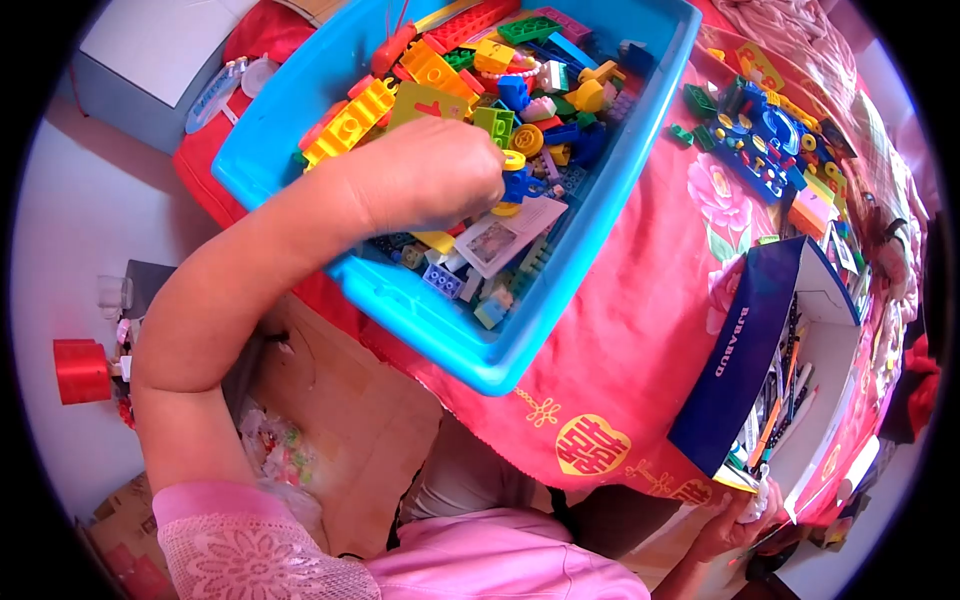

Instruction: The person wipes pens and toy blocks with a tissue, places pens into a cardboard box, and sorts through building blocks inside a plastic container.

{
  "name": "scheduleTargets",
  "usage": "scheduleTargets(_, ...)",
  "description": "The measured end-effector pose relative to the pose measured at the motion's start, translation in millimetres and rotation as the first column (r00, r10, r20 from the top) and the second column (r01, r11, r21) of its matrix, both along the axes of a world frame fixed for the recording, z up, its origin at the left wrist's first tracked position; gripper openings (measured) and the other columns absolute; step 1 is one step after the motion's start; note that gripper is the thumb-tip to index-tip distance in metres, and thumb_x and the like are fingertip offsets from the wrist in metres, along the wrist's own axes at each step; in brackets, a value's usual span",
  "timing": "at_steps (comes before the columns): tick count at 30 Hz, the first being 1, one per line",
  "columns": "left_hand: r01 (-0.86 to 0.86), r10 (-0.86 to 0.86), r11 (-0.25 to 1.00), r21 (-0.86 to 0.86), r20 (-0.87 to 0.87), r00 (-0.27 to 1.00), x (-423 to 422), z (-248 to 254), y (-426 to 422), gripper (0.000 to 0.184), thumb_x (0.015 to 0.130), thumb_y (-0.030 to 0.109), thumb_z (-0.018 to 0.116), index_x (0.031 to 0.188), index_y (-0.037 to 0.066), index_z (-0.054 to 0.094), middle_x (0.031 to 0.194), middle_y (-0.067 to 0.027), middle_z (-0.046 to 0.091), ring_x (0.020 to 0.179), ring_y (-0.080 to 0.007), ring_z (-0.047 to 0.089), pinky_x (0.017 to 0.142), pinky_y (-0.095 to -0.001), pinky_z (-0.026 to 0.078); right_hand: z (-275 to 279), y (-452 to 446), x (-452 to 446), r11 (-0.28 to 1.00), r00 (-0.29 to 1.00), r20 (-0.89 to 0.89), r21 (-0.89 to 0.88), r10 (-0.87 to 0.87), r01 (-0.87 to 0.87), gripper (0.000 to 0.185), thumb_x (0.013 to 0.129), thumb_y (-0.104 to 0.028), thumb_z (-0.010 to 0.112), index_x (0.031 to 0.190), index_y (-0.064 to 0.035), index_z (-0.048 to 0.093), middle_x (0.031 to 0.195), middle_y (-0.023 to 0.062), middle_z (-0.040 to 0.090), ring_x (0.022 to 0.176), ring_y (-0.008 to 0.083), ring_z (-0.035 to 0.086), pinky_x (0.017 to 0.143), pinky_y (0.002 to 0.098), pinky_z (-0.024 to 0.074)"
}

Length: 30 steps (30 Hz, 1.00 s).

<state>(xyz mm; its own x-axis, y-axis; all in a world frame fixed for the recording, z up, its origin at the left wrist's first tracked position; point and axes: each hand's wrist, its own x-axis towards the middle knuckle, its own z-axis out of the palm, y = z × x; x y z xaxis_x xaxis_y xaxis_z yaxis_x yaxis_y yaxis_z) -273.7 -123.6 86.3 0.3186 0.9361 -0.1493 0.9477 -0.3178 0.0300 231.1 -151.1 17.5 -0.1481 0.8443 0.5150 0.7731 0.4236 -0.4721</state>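
My left hand (435,175) is closed over the blue plastic bin (430,335), its fingers curled downward. At the fingertips shows a blue toy piece with yellow wheels (520,185), which the hand appears to grip. Below it lies a printed card (505,235) among mixed building blocks (350,125). My right hand (735,525) is low at the right, by the near end of a dark blue box (735,365) that holds pens and pencils (785,390). Its fingers are closed around a small whitish thing that I cannot make out.
The bin stands on a red cloth (615,330) with flower and gold patterns. More toy pieces (760,140) are heaped at the upper right, beside crumpled fabric (780,40). A white-topped cabinet (150,50) is at the upper left. A bag of small items (280,450) lies below on the left.
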Motion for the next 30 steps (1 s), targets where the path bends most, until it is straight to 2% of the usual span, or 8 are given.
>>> scheduleTargets(5, 0.179, -0.167, 0.984, -0.017, -0.459, 0.872, 9.7, -12.7, -6.8, 0.010, 0.067, 0.016, 0.055, 0.064, 0.013, 0.064, 0.063, -0.0061, 0.059, 0.067, -0.0210, 0.059, 0.056, -0.0305, 0.045, 1.6, 1.3, -3.2, 0.999, 0.999, -0.034, -0.012, 0.030, -0.030, 0.027, 0.082, -0.010, 0.056, 0.106, 0.0006, 0.048, 0.108, 0.0116, 0.048, 0.099, 0.0231, 0.047, 0.089, 0.0327, 0.0352)
scheduleTargets(9, 0.173, -0.183, 0.983, -0.059, -0.390, 0.902, 10.1, -15.3, -0.3, 0.009, 0.064, 0.016, 0.057, 0.061, 0.011, 0.063, 0.059, -0.0101, 0.061, 0.054, -0.0221, 0.062, 0.044, -0.0350, 0.045, 6.8, 4.5, -8.8, 0.997, 0.999, -0.003, 0.060, 0.044, -0.044, 0.022, 0.081, -0.009, 0.057, 0.100, 0.0009, 0.051, 0.098, 0.0138, 0.051, 0.093, 0.0268, 0.050, 0.084, 0.0358, 0.0385)
scheduleTargets(16, 0.105, -0.165, 0.983, -0.149, -0.481, 0.861, 17.0, -22.4, 9.6, 0.011, 0.071, 0.018, 0.053, 0.070, 0.017, 0.064, 0.060, -0.0057, 0.062, 0.059, -0.0211, 0.063, 0.049, -0.0341, 0.048, 16.5, 5.6, -19.1, 0.991, 0.993, -0.097, 0.120, 0.064, -0.052, 0.021, 0.077, -0.005, 0.060, 0.096, -0.0010, 0.053, 0.092, 0.0151, 0.054, 0.086, 0.0293, 0.054, 0.077, 0.0371, 0.0432)
scheduleTargets(21, 0.136, -0.148, 0.989, -0.059, -0.444, 0.884, 13.8, -7.5, 5.5, 0.011, 0.071, 0.021, 0.054, 0.072, 0.014, 0.064, 0.064, -0.0070, 0.062, 0.061, -0.0209, 0.063, 0.050, -0.0339, 0.048, 16.0, 6.6, -16.0, 0.989, 0.985, -0.147, 0.131, 0.092, -0.073, 0.022, 0.074, 0.000, 0.061, 0.095, -0.0012, 0.055, 0.092, 0.0154, 0.055, 0.084, 0.0290, 0.056, 0.074, 0.0360, 0.0455)
scheduleTargets(25, -0.031, 0.087, 0.967, 0.253, -0.216, 0.972, 7.4, 17.3, -8.0, 0.011, 0.073, 0.020, 0.056, 0.072, 0.010, 0.062, 0.065, -0.0088, 0.061, 0.059, -0.0190, 0.062, 0.053, -0.0333, 0.049, 19.4, 5.9, -14.8, 0.985, 0.977, -0.178, 0.150, 0.115, -0.089, 0.021, 0.074, 0.001, 0.060, 0.094, -0.0013, 0.055, 0.091, 0.0154, 0.055, 0.083, 0.0294, 0.057, 0.072, 0.0359, 0.0459)
scheduleTargets(26, -0.113, 0.158, 0.940, 0.321, -0.118, 0.980, 6.1, 24.2, -12.0, 0.010, 0.075, 0.018, 0.055, 0.072, 0.011, 0.060, 0.063, -0.0088, 0.060, 0.057, -0.0176, 0.061, 0.052, -0.0331, 0.049, 20.2, 4.9, -15.3, 0.985, 0.976, -0.179, 0.144, 0.121, -0.095, 0.021, 0.074, 0.001, 0.060, 0.094, -0.0014, 0.055, 0.091, 0.0154, 0.055, 0.083, 0.0296, 0.057, 0.072, 0.0359, 0.0459)
scheduleTargets(27, -0.282, 0.249, 0.911, 0.300, 0.143, 0.958, 8.9, 36.7, -14.4, 0.012, 0.077, 0.019, 0.055, 0.074, 0.009, 0.060, 0.063, -0.0085, 0.059, 0.058, -0.0153, 0.060, 0.053, -0.0315, 0.049, 19.9, 5.2, -15.2, 0.985, 0.977, -0.177, 0.147, 0.121, -0.095, 0.021, 0.074, 0.001, 0.060, 0.094, -0.0015, 0.055, 0.090, 0.0153, 0.055, 0.082, 0.0297, 0.057, 0.072, 0.0359, 0.0460)
scheduleTargets(30, -0.660, 0.467, 0.752, 0.014, 0.695, 0.547, 10.5, 80.0, -18.0, 0.017, 0.081, 0.021, 0.053, 0.081, 0.005, 0.058, 0.068, -0.0069, 0.059, 0.061, -0.0116, 0.059, 0.055, -0.0285, 0.051, 19.5, 5.8, -15.4, 0.983, 0.975, -0.184, 0.154, 0.124, -0.096, 0.021, 0.074, 0.002, 0.060, 0.094, -0.0017, 0.055, 0.091, 0.0151, 0.055, 0.082, 0.0293, 0.057, 0.072, 0.0358, 0.0461)
